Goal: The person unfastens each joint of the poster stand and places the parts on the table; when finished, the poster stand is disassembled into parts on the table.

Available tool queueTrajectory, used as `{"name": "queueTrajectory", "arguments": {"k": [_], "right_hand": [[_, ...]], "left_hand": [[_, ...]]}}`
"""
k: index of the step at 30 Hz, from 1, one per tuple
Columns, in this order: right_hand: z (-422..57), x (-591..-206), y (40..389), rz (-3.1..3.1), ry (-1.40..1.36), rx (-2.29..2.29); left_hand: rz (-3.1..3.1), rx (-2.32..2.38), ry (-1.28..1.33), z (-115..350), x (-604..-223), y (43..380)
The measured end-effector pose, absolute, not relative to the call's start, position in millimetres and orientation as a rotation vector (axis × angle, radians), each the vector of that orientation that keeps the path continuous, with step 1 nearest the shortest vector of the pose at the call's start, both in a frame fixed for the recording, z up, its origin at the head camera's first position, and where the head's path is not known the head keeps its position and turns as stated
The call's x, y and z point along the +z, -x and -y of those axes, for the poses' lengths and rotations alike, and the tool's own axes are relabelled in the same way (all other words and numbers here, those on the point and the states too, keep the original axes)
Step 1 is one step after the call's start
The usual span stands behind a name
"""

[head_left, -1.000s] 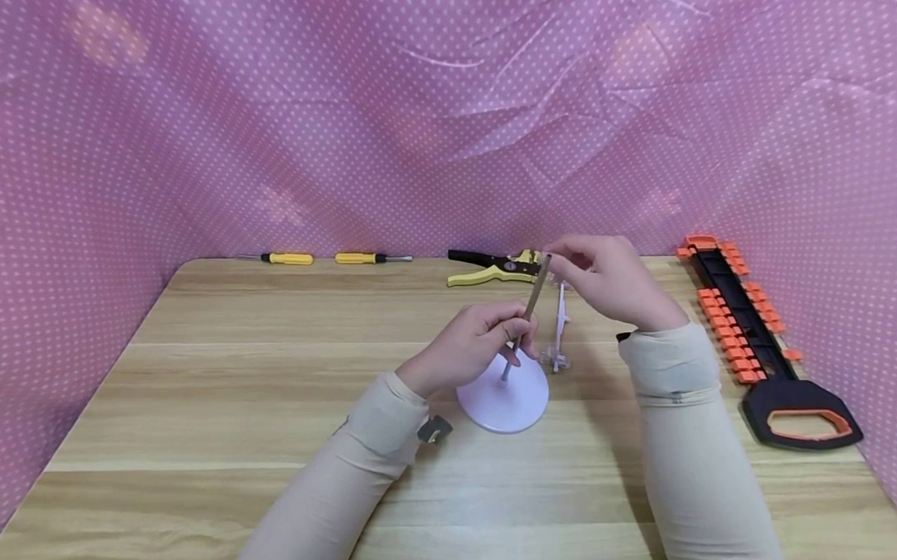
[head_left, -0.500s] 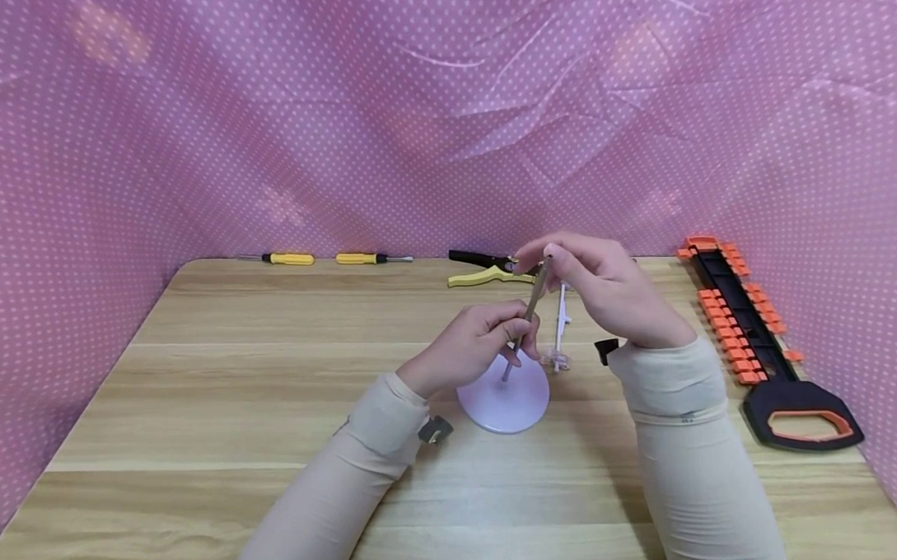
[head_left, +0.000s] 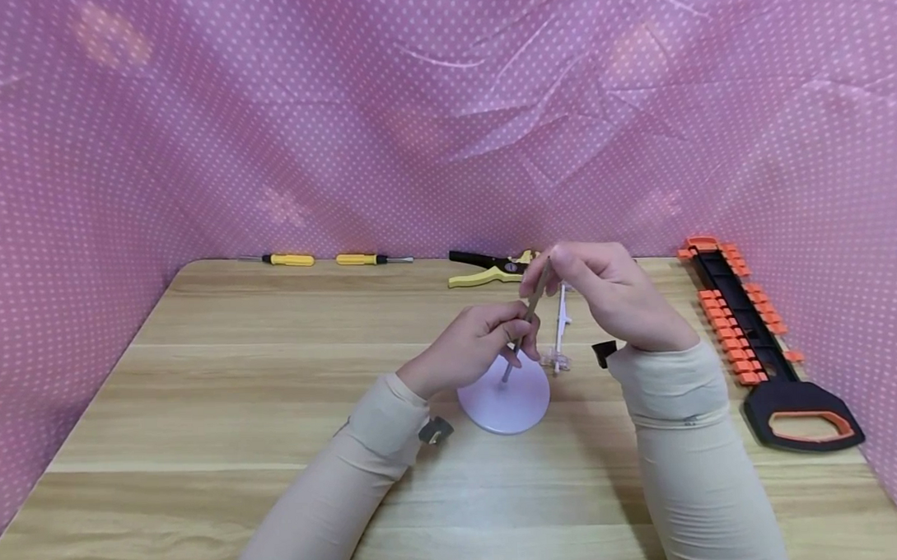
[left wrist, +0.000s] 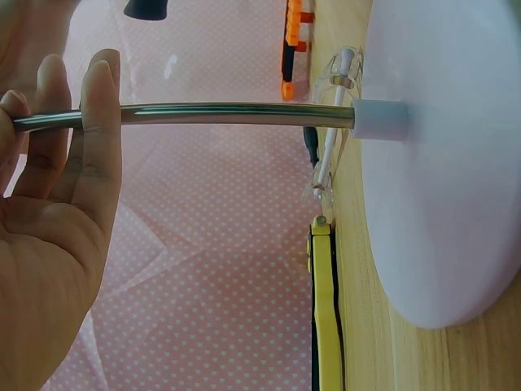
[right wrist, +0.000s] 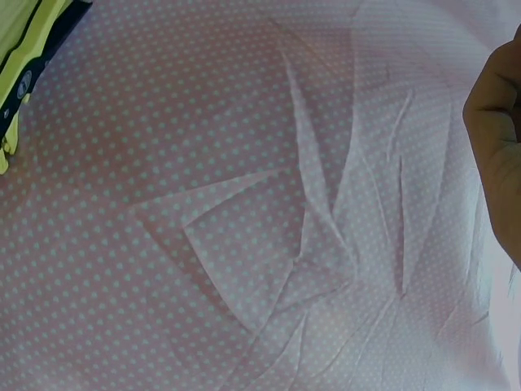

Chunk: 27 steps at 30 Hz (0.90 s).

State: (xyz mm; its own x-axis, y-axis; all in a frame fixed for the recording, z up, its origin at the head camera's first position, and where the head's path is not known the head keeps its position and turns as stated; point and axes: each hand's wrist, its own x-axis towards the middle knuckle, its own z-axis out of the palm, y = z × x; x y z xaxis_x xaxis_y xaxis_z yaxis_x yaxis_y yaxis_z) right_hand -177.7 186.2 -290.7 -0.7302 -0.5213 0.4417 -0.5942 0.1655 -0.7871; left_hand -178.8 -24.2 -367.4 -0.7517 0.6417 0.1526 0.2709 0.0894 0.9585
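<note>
A slim metal rod [head_left: 536,297] rises at a slant from a round white base [head_left: 505,408] on the table. My left hand [head_left: 476,345] grips the rod partway up, fingers wrapped around it. In the left wrist view the rod [left wrist: 236,114] runs from the base's white collar [left wrist: 381,120] through my left hand [left wrist: 61,236]. At the rod's top, my right hand [head_left: 605,295] has its thumb against the tip and its other fingers curled behind. Only the edge of that hand [right wrist: 495,155] shows in the right wrist view. Contact under the fingers is partly hidden.
Beyond the base lies a thin white bar with clear plastic ends [head_left: 561,321]. Black-and-yellow wire strippers [head_left: 489,274] and two yellow screwdrivers [head_left: 290,259] lie along the back edge. To the right is a black-and-orange handled rack [head_left: 754,327]. Pink dotted cloth [head_left: 443,132] surrounds the table.
My right hand has turned and shifted slightly at the rod's top, its fingers first reaching left past the rod, then curling back in. Left hand, rod and base stay where they were.
</note>
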Motion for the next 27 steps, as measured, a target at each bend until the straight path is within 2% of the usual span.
{"name": "queueTrajectory", "arguments": {"k": [14, 27], "right_hand": [[-193.8, -292.9, 182.8, 2.357, -1.258, 1.73], [-196.0, -290.8, 183.2, 2.431, -1.285, 1.584]], "left_hand": [[-2.067, 1.692, -0.9, 24.3, -366.5, 178.2], [-2.052, 1.686, -0.894, 24.7, -367.6, 179.7]]}}
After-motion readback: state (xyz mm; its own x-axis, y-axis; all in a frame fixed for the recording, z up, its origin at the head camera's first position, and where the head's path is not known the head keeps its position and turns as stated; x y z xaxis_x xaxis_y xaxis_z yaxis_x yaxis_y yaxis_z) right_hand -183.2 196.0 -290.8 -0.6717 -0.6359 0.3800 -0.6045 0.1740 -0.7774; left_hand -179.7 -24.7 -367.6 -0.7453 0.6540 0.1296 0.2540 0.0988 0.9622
